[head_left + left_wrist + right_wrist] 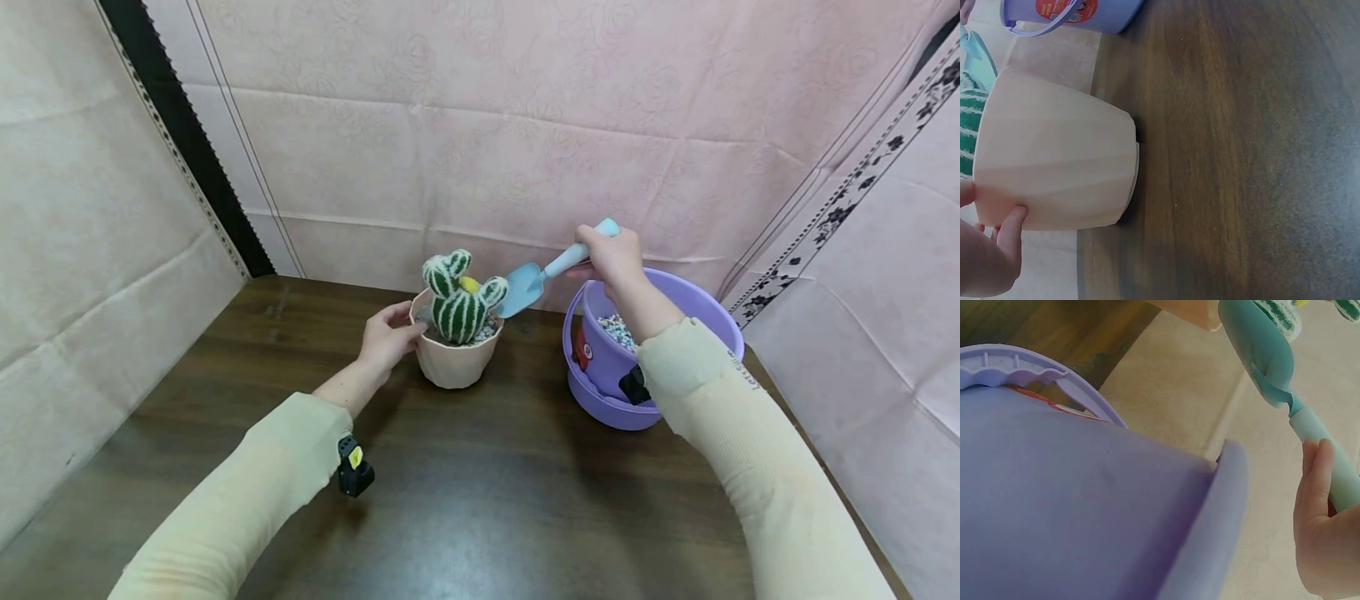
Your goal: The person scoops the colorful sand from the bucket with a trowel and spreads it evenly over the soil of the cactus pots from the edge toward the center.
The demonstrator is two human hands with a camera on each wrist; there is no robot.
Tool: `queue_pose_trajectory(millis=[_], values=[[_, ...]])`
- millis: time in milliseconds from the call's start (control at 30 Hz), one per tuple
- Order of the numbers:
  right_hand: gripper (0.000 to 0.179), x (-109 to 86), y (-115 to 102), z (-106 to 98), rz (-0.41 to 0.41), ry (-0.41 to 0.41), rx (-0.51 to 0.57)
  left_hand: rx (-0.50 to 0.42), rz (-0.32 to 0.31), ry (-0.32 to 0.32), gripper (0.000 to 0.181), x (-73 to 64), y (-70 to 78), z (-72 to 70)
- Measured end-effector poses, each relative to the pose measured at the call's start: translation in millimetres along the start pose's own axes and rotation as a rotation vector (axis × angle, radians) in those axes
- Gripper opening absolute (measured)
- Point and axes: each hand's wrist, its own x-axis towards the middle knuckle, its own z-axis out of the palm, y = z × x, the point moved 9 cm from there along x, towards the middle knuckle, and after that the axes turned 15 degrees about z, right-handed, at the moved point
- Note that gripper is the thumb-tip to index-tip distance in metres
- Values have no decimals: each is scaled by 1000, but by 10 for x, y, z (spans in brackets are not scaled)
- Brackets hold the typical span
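A knitted-looking green and white cactus (459,318) with a yellow flower stands in a cream flowerpot (454,368), among small pebbles (486,328). My left hand (387,340) grips the pot's left rim, the thumb (1014,228) pressed on its outer wall. In my right hand (613,257) is the handle of a light blue trowel (523,290). Its blade tilts down toward the pot's right rim, beside the cactus. In the right wrist view my fingers (1319,481) wrap the trowel handle (1342,478).
Right of the pot stands a purple bucket (615,414) holding small multicoloured pebbles (617,332); my right forearm passes over it. Its handle (1019,362) rests along the side. Pale cloth walls (525,167) enclose the dark wooden table (480,500) behind and at both sides.
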Motion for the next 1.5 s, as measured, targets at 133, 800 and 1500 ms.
queue_pose_trajectory(millis=[133,800,1500], values=[[8,-15,0,-40,-3,0,-14,8,-1,0,52,-9,8,12],[7,-52,28,-406,55,21,68,66,144,126,38,-43,193,-115],[9,-127,-153,-1520,92,51,307,-16,129,-236,39,-300,563,376]])
